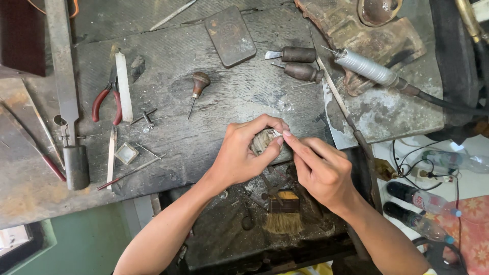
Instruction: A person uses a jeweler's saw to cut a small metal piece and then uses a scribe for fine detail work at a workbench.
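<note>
My left hand (243,153) is closed around a round wooden block (261,141) near the front edge of the worn workbench (168,102). A small shiny metal piece (275,134) sits on top of that block. My right hand (321,170) pinches a thin tool against the metal piece, fingertips touching the left hand's fingers. Most of the tool is hidden inside the fingers.
Red-handled pliers (106,104), a long file (63,86), a wooden-handled graver (197,87) and two more gravers (298,62) lie on the bench. A rotary handpiece (367,69) rests at right. A small brush (284,213) lies in the tray below. Plastic bottles (420,201) lie on the floor.
</note>
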